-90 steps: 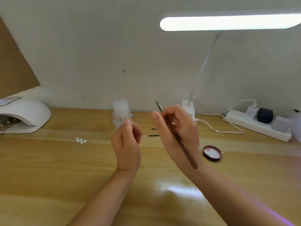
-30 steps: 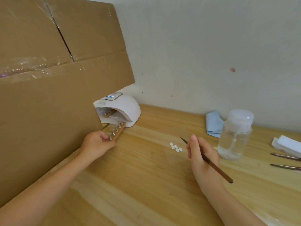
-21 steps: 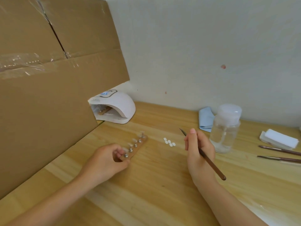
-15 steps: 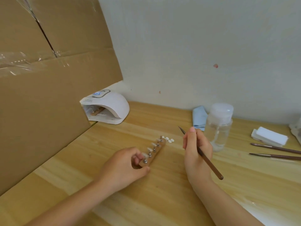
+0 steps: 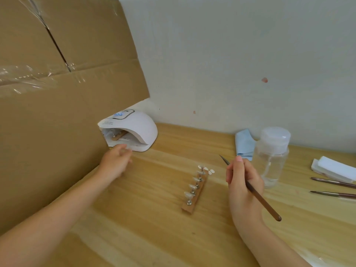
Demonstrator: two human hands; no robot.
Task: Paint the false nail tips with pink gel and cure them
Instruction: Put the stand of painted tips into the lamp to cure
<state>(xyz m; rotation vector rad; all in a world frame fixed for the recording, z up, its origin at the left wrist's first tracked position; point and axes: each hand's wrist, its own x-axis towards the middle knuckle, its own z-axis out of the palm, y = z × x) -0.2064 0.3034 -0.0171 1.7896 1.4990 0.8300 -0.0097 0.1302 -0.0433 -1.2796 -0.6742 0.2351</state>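
a pale wall [image 5: 240,54] backs a light wooden table [image 5: 154,228] with long grain lines. a large sheet of brown cardboard [image 5: 57,93], taped with clear film, leans along the left side and stands on the table.

at the far left corner, against the cardboard, sits a white curing lamp [image 5: 134,128] with a lit display on top; inside its mouth lies a wooden strip, partly hidden. the left hand [image 5: 115,162] is just in front of the lamp's opening, blurred, so i cannot tell how its fingers lie or whether they hold anything.

near the table's middle lies a wooden holder [image 5: 194,193], angled away from the viewer, with a row of metal pegs each bearing a pale false nail tip [image 5: 187,194]. it lies apart from both hands, between them and nearer the right one. at its far end a few small white ovals [image 5: 211,171] lie on the table.

the right hand [image 5: 242,187] is curled around a thin brown brush [image 5: 256,191], pinched like a pen, the pointed end up and away toward the wall, the butt end low to the right.

behind the right hand stands a clear pump bottle [image 5: 271,157] with a frosted cap, and a folded blue cloth [image 5: 244,143] lies beside it. at the right edge are a white block [image 5: 335,168] and two more slim tools [image 5: 333,187].
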